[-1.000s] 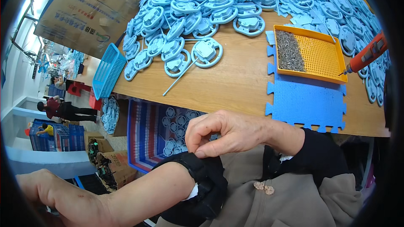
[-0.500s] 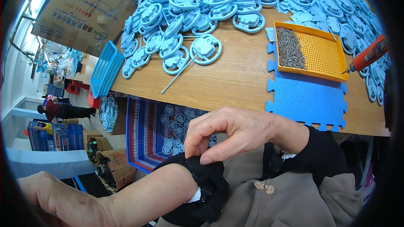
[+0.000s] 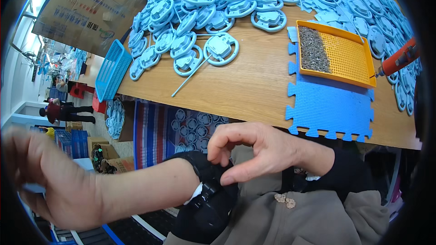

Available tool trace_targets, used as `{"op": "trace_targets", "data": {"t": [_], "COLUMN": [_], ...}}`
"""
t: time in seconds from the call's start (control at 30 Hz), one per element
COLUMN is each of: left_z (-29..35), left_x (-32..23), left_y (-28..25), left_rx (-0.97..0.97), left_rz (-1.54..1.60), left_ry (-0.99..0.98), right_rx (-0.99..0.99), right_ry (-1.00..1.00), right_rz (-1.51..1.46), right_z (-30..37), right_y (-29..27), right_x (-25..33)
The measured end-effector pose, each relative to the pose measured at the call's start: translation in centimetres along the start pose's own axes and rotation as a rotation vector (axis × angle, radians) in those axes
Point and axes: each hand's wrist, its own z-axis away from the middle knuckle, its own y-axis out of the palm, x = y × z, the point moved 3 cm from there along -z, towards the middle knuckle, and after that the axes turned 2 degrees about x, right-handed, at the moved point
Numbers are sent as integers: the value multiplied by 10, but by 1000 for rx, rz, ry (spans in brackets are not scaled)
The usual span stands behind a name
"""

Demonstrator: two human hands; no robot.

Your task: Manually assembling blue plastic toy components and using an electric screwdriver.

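My left hand (image 3: 54, 177) is raised at the left edge, palm side partly showing. Its fingers are apart and blurred, and nothing shows in them. The bare left forearm runs right into a black sleeve (image 3: 211, 220), pushed up with a bit of white at its edge and a black strap across it. My right hand (image 3: 259, 152) reaches over from the right, its fingers and thumb curled round the upper edge of that sleeve. Exactly how firmly they grip the cloth is hard to see.
Light-blue steering-wheel-shaped plastic parts (image 3: 220, 47) are heaped on the wooden table (image 3: 254, 95). A yellow tray (image 3: 349, 59) of screws sits by a blue foam mat (image 3: 331, 104), beside a red-orange screwdriver (image 3: 399, 59). A blue basket (image 3: 111, 70) and a cardboard box (image 3: 91, 9) stand left.
My left hand and forearm have swung upward. The right hand has shifted slightly right and farther from the sleeve's cuff, its thumb and fingers looking a little wider apart.
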Motion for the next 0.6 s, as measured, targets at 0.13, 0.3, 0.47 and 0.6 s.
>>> {"op": "trace_targets", "data": {"t": [0.13,0.3,0.47,0.6], "left_z": [3,5,27,33], "left_x": [29,62,77,48], "left_y": [-14,-17,-2,-4], "left_rx": [-45,44,37,-22], "left_rz": [-96,-88,-71,-22], "left_ry": [-67,-95,-179,-117], "right_rx": [-30,-15,-181,-230], "right_ry": [229,410,408,398], "right_rz": [-10,-20,156,153], "right_z": [6,6,12,20], "right_y": [1,1,-5,-12], "right_x": [-7,-5,-9,-6]}}
